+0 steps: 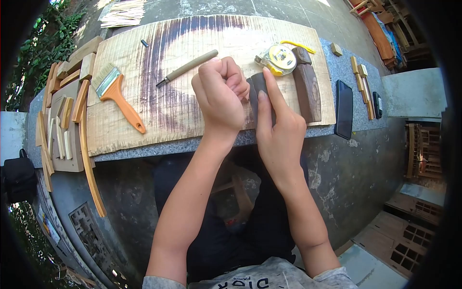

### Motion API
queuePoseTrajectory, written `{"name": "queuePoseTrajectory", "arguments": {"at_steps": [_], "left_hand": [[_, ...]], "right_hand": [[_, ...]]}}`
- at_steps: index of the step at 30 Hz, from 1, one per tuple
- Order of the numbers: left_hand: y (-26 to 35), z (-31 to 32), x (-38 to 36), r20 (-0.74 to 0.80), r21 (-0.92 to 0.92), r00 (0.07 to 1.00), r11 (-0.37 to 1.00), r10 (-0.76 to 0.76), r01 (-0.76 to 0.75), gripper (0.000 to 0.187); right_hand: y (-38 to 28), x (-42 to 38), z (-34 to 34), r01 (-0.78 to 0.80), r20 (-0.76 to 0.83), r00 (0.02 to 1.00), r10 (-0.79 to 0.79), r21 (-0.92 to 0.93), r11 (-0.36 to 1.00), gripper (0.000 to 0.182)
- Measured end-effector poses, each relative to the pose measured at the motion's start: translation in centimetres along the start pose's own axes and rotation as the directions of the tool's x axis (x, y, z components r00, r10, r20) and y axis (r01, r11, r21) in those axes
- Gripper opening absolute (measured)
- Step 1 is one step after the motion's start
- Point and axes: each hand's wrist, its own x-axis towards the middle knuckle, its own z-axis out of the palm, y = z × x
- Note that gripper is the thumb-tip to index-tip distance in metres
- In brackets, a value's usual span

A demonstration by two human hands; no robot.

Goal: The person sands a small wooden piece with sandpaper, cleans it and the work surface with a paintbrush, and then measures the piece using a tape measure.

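My left hand [220,94] is curled closed above the wooden board [183,115]; whatever its fingers hold, if anything, is hidden. My right hand [281,125] is on a dark flat block [256,89], with two fingers stretched along its top and the others out of sight. Left of my hands, a chisel-like tool with a wooden handle [191,66] lies slantwise on the board. Beyond my right hand are a yellow and clear tape measure [280,59] and a dark wooden hand plane or block [307,91]. A brush with an orange handle [120,98] lies at the left.
Wooden strips and blocks [67,120] are piled at the left, one long strip [90,164] jutting past the table edge. A black phone [343,110] and small wood pieces [364,89] rest on the granite surface [375,122] at the right. Thin sticks [122,13] lie at the back.
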Motion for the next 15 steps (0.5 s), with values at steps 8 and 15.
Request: {"name": "queuePoseTrajectory", "arguments": {"at_steps": [8,15], "left_hand": [[0.2,0.1,-0.3,-0.01,0.032,1.0,0.999,0.004,-0.004,0.044],[-0.2,0.0,-0.2,0.003,-0.014,1.0,1.0,-0.005,0.005,0.046]], "right_hand": [[0.6,2.1,1.2,-0.006,0.023,1.0,0.007,-0.026,1.0,0.038],[1.4,3.0,1.7,0.002,0.037,0.999,-0.002,-0.003,1.0,0.038]]}}
